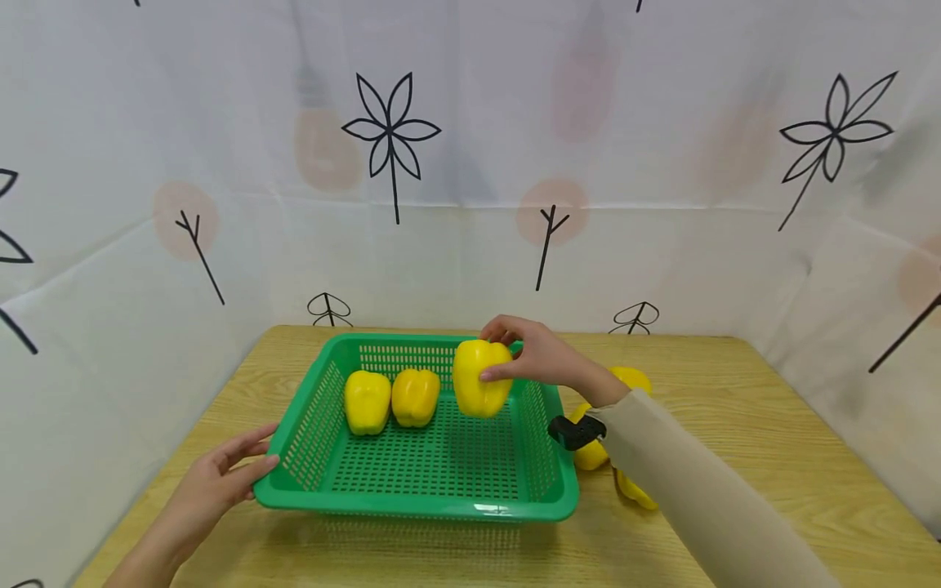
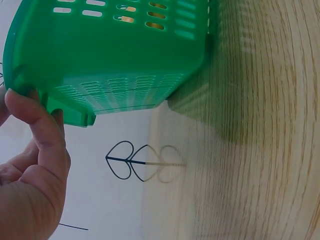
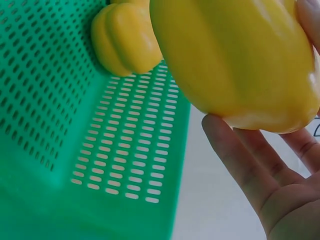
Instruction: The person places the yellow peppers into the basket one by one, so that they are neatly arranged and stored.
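My right hand (image 1: 535, 353) grips a yellow bell pepper (image 1: 476, 388) above the right part of a green plastic basket (image 1: 412, 508). In the right wrist view the thumb and fingers stand around this bell pepper (image 3: 235, 60). Two more yellow bell peppers (image 1: 367, 402) sit side by side in the basket's left half. With thumb and fingers, my left hand (image 1: 213, 483) holds the basket's left rim. The left wrist view shows the fingers (image 2: 37, 117) at the rim of the slotted basket (image 2: 125, 55).
Several yellow bell peppers (image 1: 590, 454) lie on the wooden table (image 1: 735, 433) right of the basket, partly hidden by the right forearm (image 1: 684, 474). A black strap piece (image 1: 577, 432) is at that wrist. A patterned white curtain (image 1: 470, 269) hangs behind the table.
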Tool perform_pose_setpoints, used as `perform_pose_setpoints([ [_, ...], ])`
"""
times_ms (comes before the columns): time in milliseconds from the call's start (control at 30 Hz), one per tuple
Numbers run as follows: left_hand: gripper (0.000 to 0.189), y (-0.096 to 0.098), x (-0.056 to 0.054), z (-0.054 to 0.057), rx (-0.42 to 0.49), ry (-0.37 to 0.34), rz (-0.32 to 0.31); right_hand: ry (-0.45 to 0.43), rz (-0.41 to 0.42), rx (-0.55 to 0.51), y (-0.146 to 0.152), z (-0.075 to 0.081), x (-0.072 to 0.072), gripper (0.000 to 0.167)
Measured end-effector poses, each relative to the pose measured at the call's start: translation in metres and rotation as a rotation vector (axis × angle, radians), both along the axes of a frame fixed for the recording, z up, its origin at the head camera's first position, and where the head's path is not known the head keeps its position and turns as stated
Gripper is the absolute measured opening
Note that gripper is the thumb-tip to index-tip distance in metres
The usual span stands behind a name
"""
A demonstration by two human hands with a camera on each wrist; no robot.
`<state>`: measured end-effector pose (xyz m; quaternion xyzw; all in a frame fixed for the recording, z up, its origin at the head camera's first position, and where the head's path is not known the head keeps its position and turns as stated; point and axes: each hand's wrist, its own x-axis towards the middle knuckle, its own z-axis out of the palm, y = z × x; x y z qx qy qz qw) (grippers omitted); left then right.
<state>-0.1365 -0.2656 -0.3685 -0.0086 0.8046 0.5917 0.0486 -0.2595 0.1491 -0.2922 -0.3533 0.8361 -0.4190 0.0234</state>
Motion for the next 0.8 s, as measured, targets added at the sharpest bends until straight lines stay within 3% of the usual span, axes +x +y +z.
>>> perform_pose_setpoints([
  [400, 0.058, -0.001, 0.000, -0.001, 0.003, 0.001, 0.001, -0.003, -0.029, 0.053, -0.017, -0.009, -0.012, 0.041],
  [800, 0.055, -0.003, -0.002, -0.003, 0.004, 0.019, -0.010, -0.068, -0.097, 0.133, -0.029, -0.027, -0.028, 0.042],
])
